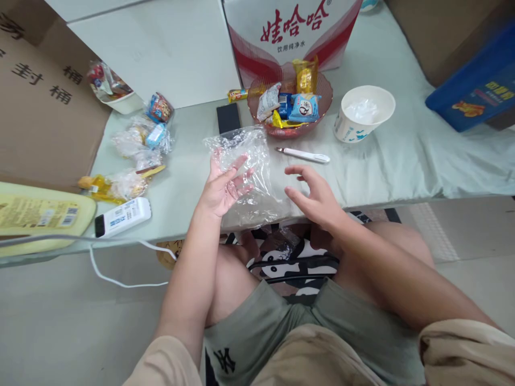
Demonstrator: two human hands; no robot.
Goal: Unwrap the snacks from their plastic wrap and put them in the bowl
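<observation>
A clear, crinkled plastic bag or film [261,185] spreads over the table's front edge. My left hand [229,187] is at its left part, palm turned up and fingers spread; whether the fingers are inside the plastic or only against it, I cannot tell. To the right of the plastic, my right hand [311,193] hovers with thumb and fingers apart, holding nothing. A white pen-like cutter [306,155] lies just beyond it. Farther back stands a pinkish glass bowl [322,107] of wrapped snacks, including a light-blue packet [304,107].
A paper tub [354,126] with clear plastic inside stands right of the bowl. A dark phone [228,118] lies behind the plastic. Wrapped items [140,136] and a white device [123,217] are at left, near a cable [116,281]. Boxes [289,32] line the back.
</observation>
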